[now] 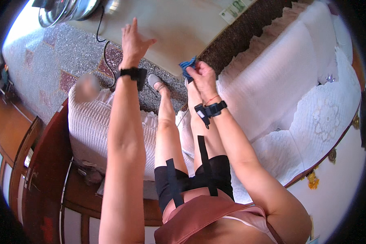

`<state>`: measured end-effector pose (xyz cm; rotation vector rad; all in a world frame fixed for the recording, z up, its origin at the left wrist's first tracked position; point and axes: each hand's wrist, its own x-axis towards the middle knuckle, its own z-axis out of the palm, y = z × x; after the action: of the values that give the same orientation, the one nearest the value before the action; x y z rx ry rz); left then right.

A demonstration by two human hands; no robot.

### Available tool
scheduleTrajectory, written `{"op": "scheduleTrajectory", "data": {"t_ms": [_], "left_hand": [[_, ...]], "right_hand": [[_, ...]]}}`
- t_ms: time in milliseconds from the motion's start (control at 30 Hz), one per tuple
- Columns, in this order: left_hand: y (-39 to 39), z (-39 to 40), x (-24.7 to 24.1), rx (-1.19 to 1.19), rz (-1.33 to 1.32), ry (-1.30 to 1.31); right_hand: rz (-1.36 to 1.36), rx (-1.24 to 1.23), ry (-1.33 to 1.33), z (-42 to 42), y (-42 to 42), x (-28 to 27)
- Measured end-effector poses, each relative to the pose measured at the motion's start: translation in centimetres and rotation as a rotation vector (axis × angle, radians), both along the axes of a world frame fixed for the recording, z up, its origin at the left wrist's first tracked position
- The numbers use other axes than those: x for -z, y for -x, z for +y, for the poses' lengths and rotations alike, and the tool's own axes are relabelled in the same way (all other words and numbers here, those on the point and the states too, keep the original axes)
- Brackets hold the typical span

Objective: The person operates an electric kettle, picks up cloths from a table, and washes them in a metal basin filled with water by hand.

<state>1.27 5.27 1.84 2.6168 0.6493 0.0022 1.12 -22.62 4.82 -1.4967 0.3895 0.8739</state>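
My right hand [205, 77] pinches a small crumpled piece of blue fabric [187, 65] between thumb and fingers, held over my lower leg near the corner of a pale-topped low table [174, 39]. Nothing is in my left hand [134, 45]; its fingers point forward and its thumb sticks out to the side, above the left edge of the tabletop. Each wrist wears a black strap with a small device. Whether the left hand touches the tabletop is hard to tell.
Banknotes [234, 10] lie at the table's far right. A round shiny metal object [67, 12] stands at the far left, near a black cable [105, 58]. White-covered seating [271, 76] borders the right; a white quilted cover [90, 122] lies left. The speckled floor [64, 39] shows beyond.
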Motion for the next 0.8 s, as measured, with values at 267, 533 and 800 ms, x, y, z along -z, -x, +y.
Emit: {"op": "scheduleTrajectory", "data": {"t_ms": [267,533,800], "left_hand": [[8.9,-10.7,-4.8,-0.542,-0.23,0.985],[11.0,-13.2,-2.3,-0.951,-0.311,1.214],[11.6,-3.0,4.3,-1.139,-0.375,0.731]], "right_hand": [[0.05,-0.261,-0.032,1.8,-0.6,-1.9],[-0.264,-0.774,0.156,4.6,-2.0,-1.0],[-0.556,-1.154,1.074,7.2,-16.0,2.1]]}}
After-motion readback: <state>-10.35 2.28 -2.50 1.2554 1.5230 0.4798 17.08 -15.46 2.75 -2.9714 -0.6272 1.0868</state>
